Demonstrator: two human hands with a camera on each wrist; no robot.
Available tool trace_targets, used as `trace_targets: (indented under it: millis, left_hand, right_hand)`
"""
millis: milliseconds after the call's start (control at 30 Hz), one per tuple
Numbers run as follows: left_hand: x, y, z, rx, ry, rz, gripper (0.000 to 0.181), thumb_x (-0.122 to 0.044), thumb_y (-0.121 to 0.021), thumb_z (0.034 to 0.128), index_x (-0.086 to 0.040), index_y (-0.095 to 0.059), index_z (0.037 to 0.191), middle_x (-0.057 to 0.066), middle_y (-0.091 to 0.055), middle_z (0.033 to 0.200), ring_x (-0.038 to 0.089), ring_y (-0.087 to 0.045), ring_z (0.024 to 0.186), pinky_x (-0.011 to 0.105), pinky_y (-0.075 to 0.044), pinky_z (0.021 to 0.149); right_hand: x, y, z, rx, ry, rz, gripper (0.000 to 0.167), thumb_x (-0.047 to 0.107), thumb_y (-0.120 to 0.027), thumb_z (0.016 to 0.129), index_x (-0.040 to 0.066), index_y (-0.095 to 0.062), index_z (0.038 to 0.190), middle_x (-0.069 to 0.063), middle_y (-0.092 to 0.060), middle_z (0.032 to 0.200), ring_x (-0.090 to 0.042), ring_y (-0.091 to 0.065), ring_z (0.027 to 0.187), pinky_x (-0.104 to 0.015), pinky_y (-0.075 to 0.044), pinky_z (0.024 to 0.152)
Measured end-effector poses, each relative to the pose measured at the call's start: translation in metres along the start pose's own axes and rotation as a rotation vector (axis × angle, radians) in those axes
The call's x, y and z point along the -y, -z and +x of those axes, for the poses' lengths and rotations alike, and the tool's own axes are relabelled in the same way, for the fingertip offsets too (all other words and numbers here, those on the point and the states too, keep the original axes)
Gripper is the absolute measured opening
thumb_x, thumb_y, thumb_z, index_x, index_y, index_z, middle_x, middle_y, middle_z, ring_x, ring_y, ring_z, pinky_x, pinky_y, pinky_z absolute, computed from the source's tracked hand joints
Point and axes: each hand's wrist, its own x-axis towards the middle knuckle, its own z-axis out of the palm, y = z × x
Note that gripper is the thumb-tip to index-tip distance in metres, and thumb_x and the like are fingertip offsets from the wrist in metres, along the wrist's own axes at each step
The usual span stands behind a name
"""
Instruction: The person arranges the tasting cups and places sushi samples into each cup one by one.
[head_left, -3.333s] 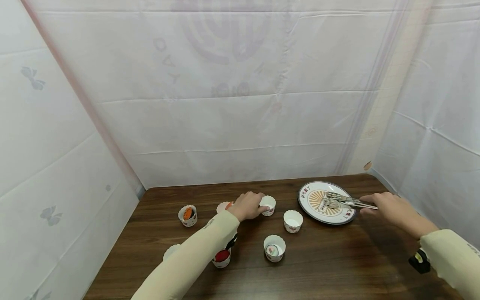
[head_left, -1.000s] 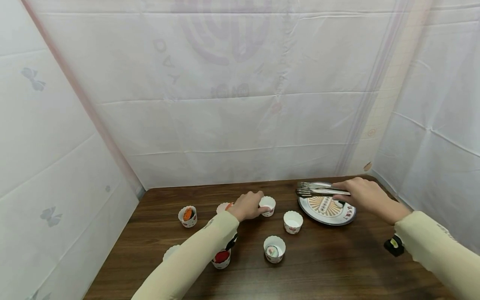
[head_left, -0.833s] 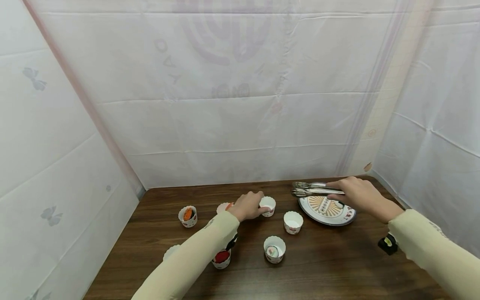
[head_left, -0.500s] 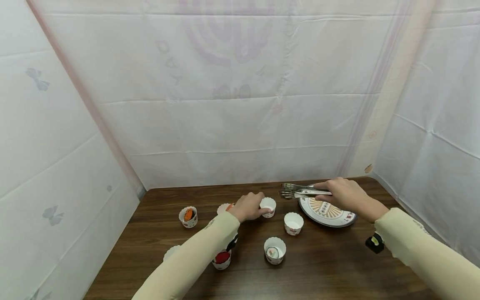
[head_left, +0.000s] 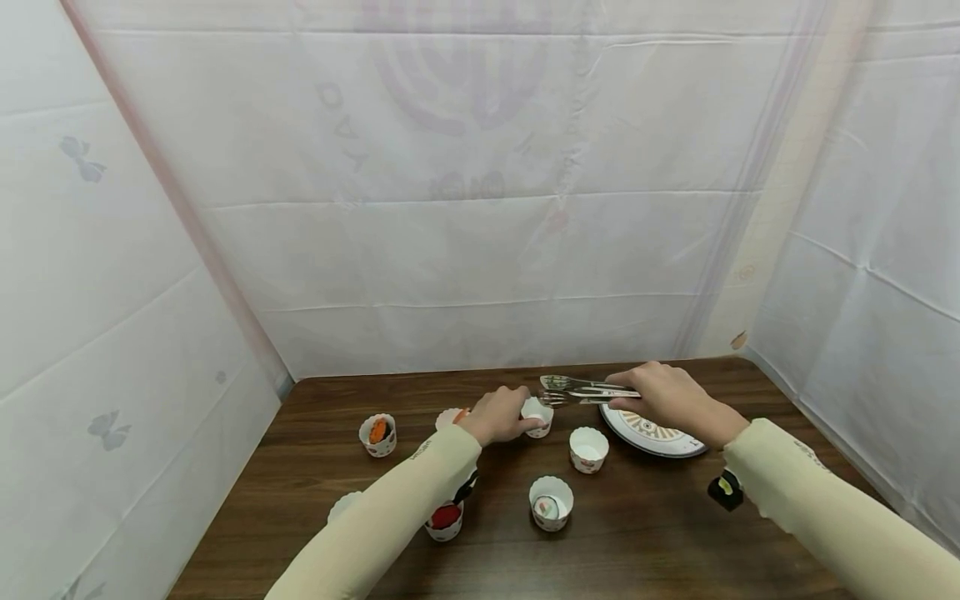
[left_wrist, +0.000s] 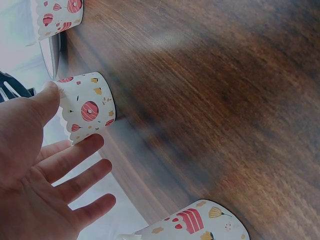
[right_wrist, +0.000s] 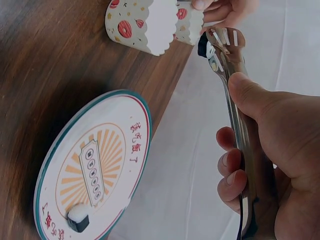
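My left hand (head_left: 495,415) pinches the rim of a printed white paper baking cup (left_wrist: 87,107) between thumb and index finger; its other fingers are spread apart. The cup stands on the table. In my right hand (head_left: 667,402) are metal serving tongs (head_left: 596,392), pointing left, their tips over the held cup in the head view. A small black-and-white sushi piece (right_wrist: 203,46) sits between the tongs' tips. Below the right hand lies a round white plate (head_left: 645,432) with a sunburst print. Another black-and-white sushi piece (right_wrist: 78,217) rests on it.
Just right of the held cup stands another baking cup (head_left: 588,451). Nearer is a cup (head_left: 551,504) with a sushi roll slice inside. Cups with orange-topped (head_left: 377,435) and red (head_left: 445,518) pieces stand left, some partly behind the left arm. White cloth (head_left: 480,250) hangs behind the table.
The right hand has carried the tongs up off the plate and leftward, from the plate to over the held cup. The left hand has stayed at its cup.
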Motion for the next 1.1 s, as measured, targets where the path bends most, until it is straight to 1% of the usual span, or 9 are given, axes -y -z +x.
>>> trace_targets:
  millis: [233,433,600,633,867,1100]
  left_hand:
    - [0.0007,-0.0009,0.0018,-0.005,-0.001,0.014,0.056,-0.047,-0.068,0.0980,-0.006,-0.060,0.134,0.008,-0.070,0.101,0.020,-0.068,0.087,0.038,-0.056,0.076]
    - [-0.0008,-0.0012,0.0034,0.005,-0.003,0.014,0.057,-0.048,-0.067,0.0986,-0.005,-0.060,0.136,0.010,-0.070,0.103,0.022,-0.070,0.087,0.038,-0.057,0.075]
    - [-0.0021,-0.0007,0.0042,0.010,-0.004,0.014,0.060,-0.049,-0.067,0.0986,-0.005,-0.058,0.138,0.012,-0.071,0.109,0.022,-0.070,0.090,0.038,-0.058,0.077]
    - [-0.0020,-0.0009,0.0045,0.009,-0.005,0.015,0.060,-0.049,-0.067,0.0985,-0.005,-0.058,0.138,0.012,-0.071,0.108,0.022,-0.070,0.090,0.038,-0.058,0.077]
    - [-0.0019,-0.0022,0.0060,0.007,-0.009,0.025,0.056,-0.049,-0.067,0.0984,-0.005,-0.061,0.133,0.010,-0.070,0.104,0.021,-0.069,0.088,0.037,-0.057,0.075]
    - [-0.0011,-0.0035,0.0079,0.017,0.002,0.023,0.058,-0.050,-0.067,0.0982,-0.005,-0.060,0.134,0.009,-0.070,0.104,0.020,-0.069,0.087,0.036,-0.057,0.075]
  right_hand:
    - [0.0036,-0.0037,0.0053,0.026,-0.004,0.008,0.043,0.035,-0.073,0.096,0.009,-0.070,0.131,-0.010,-0.074,0.118,-0.023,-0.073,0.087,-0.037,-0.056,0.062]
    - [0.0062,-0.0041,0.0058,0.050,-0.013,0.017,0.045,0.037,-0.072,0.097,0.009,-0.070,0.132,-0.010,-0.073,0.120,-0.023,-0.073,0.090,-0.038,-0.057,0.065]
    - [0.0077,-0.0043,0.0065,0.058,-0.015,0.031,0.043,0.034,-0.072,0.097,0.009,-0.070,0.132,-0.011,-0.073,0.120,-0.025,-0.073,0.092,-0.038,-0.057,0.066]
    - [0.0077,-0.0047,0.0067,0.056,-0.009,0.035,0.043,0.034,-0.073,0.097,0.008,-0.070,0.132,-0.012,-0.073,0.120,-0.025,-0.073,0.092,-0.038,-0.057,0.065]
    - [0.0077,-0.0075,0.0066,0.051,0.007,0.041,0.044,0.035,-0.073,0.096,0.007,-0.070,0.131,-0.011,-0.073,0.121,-0.027,-0.073,0.096,-0.043,-0.059,0.073]
    - [0.0065,-0.0090,0.0070,0.047,0.020,0.048,0.044,0.034,-0.074,0.096,0.006,-0.071,0.130,-0.010,-0.073,0.120,-0.027,-0.073,0.095,-0.040,-0.059,0.070]
